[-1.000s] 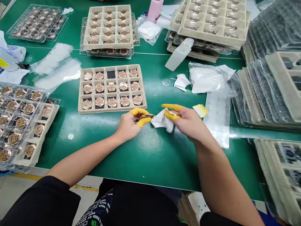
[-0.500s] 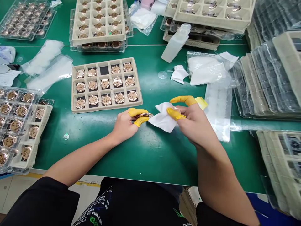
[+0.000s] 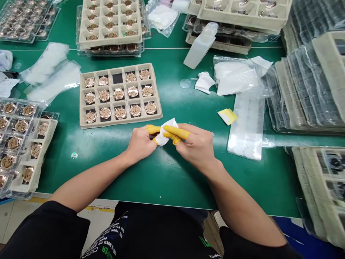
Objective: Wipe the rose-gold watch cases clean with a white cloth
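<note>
My left hand (image 3: 142, 143), with yellow finger cots on thumb and forefinger, pinches a watch case that is now mostly hidden behind cloth. My right hand (image 3: 194, 143), also in yellow finger cots, grips a white wiping cloth (image 3: 165, 132) and presses it around the watch case between the two hands. Just beyond them lies a beige tray (image 3: 121, 121) of rose-gold watch cases, backs up. One compartment (image 3: 117, 78) in its far row holds no case and shows its dark base.
Stacked trays of watch cases (image 3: 20, 144) stand at left and a further stack (image 3: 110, 41) at the back. To the right are a white bottle (image 3: 201, 46), a yellow-and-white folded piece (image 3: 228, 117), bagged white cloths (image 3: 237, 77) and piled trays (image 3: 304, 86).
My right hand has moved left and brought the cloth onto the watch case. The cloth, spread out before, is bunched around it. My left hand stays nearly in place.
</note>
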The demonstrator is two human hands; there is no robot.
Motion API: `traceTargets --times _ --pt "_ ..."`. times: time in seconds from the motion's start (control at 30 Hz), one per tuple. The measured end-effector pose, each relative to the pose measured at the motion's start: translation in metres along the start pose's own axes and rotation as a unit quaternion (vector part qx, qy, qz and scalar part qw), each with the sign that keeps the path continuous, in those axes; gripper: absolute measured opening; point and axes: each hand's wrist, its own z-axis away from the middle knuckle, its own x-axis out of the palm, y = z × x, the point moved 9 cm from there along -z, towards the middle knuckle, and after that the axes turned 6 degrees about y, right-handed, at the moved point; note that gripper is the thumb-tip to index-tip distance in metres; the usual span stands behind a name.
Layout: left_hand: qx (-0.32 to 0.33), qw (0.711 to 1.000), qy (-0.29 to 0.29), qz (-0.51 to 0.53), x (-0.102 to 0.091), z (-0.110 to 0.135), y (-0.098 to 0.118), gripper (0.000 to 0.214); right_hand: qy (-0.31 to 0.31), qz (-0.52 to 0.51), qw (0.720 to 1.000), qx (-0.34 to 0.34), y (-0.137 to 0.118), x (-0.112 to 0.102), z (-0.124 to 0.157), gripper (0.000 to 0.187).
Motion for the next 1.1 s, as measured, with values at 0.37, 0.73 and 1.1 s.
traceTargets --times 0.37,0.73,1.1 --pt "-0.044 0.999 0.008 0.028 0.0 0.0 -0.006 0.024 -0.033 -0.084 0.996 -0.018 0.008 -0.023 -0.017 0.033" --pt "0.02 0.999 0.003 -0.032 -0.001 0.001 0.006 0.025 0.022 0.012 0.998 -0.061 -0.009 -0.003 -0.006 0.044" --pt "-0.009 1.0 0.023 0.004 -0.004 0.0 -0.002 0.026 0.036 -0.001 0.999 -0.016 -0.001 0.0 -0.003 0.039"
